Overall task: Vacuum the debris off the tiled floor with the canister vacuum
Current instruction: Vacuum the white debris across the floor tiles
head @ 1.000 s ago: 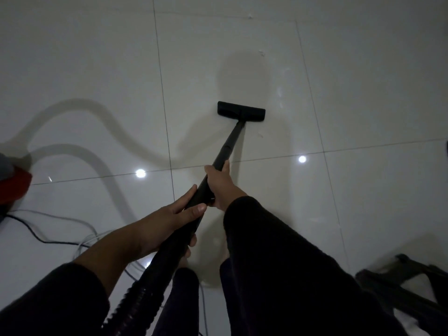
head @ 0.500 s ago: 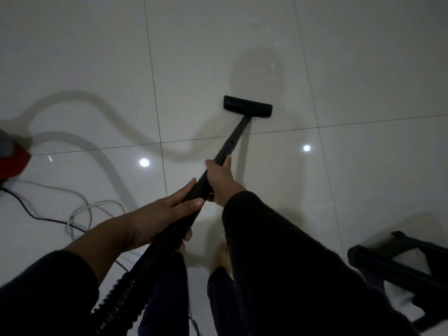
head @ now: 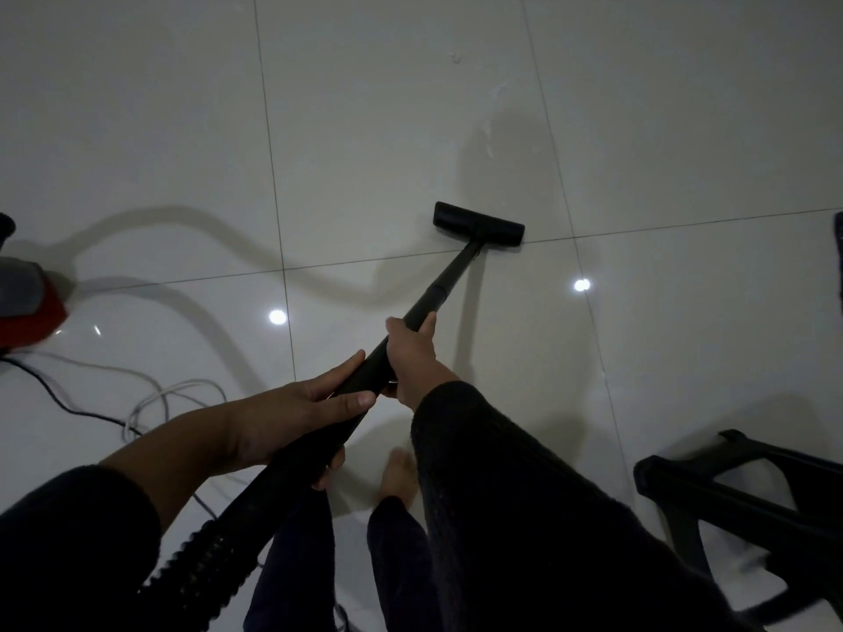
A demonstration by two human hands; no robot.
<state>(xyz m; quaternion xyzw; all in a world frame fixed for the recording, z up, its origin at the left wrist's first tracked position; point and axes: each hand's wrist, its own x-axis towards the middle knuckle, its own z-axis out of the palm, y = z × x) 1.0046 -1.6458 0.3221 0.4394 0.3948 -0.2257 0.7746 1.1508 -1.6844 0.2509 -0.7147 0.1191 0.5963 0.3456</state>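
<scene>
A black vacuum wand point(head: 449, 280) slants up and right across the glossy white tiled floor point(head: 374, 130). Its flat black floor nozzle point(head: 479, 223) rests on a grout line. My right hand point(head: 413, 353) grips the wand at mid-length. Lower down, my left hand point(head: 292, 415) is wrapped round the wand where the ribbed black hose point(head: 205, 558) joins. Pale specks of debris point(head: 456, 57) lie beyond the nozzle. The red and grey canister point(head: 25, 307) sits at the left edge.
White and black cables point(head: 150, 399) loop on the floor at the left. A black frame of furniture point(head: 739, 490) stands at the lower right. My bare foot point(head: 401, 476) shows below the wand. Two ceiling lights reflect in the tiles.
The nozzle has slid back toward me, from the tile's middle onto the grout line, leaving the debris farther ahead. The view has shifted, so more of the cables and the foot show.
</scene>
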